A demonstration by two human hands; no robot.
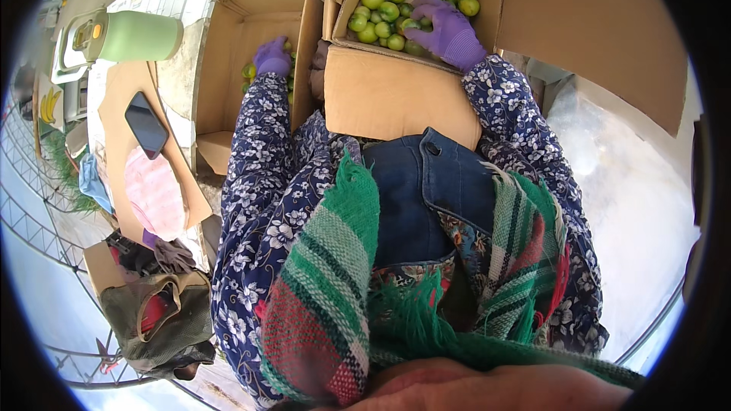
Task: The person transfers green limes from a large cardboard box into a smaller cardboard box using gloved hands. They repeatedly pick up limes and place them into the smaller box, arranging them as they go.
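Note:
My left hand (273, 57), in a purple glove, reaches down into a deep cardboard box (228, 51), over green and yellowish fruit (249, 71) low inside. Whether its fingers hold a fruit is hidden. My right hand (440, 31), gloved in purple too, lies on the near right part of a second cardboard box (400, 88) filled with small round green fruit (389, 11), which look like limes or green tomatoes. Its thumb and fingers are spread over the fruit; what lies beneath the palm cannot be seen.
To the left are a light green jug (143, 36), a phone (147, 125) and a pink pad (154, 194) on a cardboard sheet (196, 205). A dark mesh bag (165, 319) sits at lower left. A large box flap (594, 28) spreads out on the right.

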